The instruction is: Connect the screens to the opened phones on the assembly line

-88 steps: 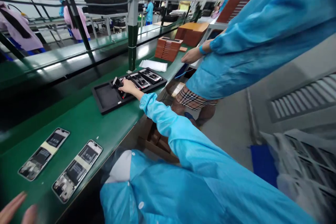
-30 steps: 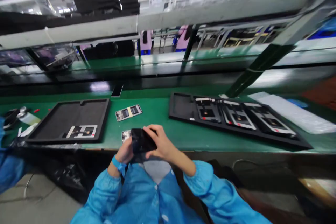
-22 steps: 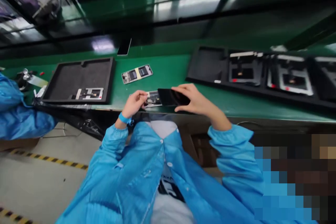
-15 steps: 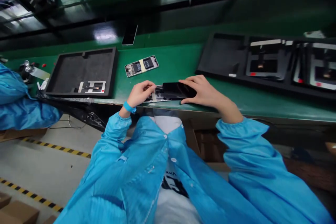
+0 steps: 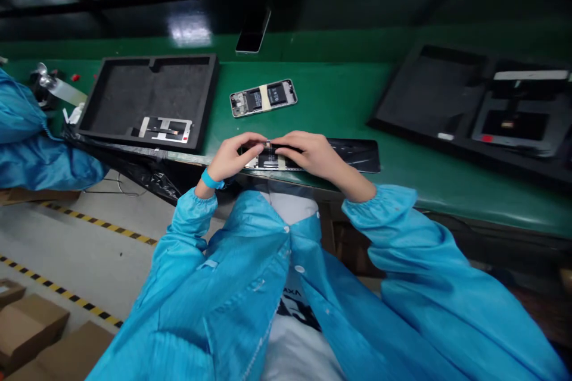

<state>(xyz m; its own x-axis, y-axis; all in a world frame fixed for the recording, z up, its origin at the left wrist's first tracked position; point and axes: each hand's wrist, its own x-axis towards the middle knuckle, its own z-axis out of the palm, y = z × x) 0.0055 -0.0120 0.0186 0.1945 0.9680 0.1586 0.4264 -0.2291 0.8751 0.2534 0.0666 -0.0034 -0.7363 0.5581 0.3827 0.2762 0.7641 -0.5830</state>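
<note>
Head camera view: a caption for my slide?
Left hand and right hand hold an opened phone on a green bench.

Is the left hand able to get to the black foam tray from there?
Probably yes. The left hand sits close to the black foam tray, with only a bit of the green bench between them and nothing in the way. It is on the open phone, though, so it would likely need to let go first.

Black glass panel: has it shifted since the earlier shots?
Yes. The black glass panel has moved right, away from the foam tray, and now lies flat on the green bench.
</note>
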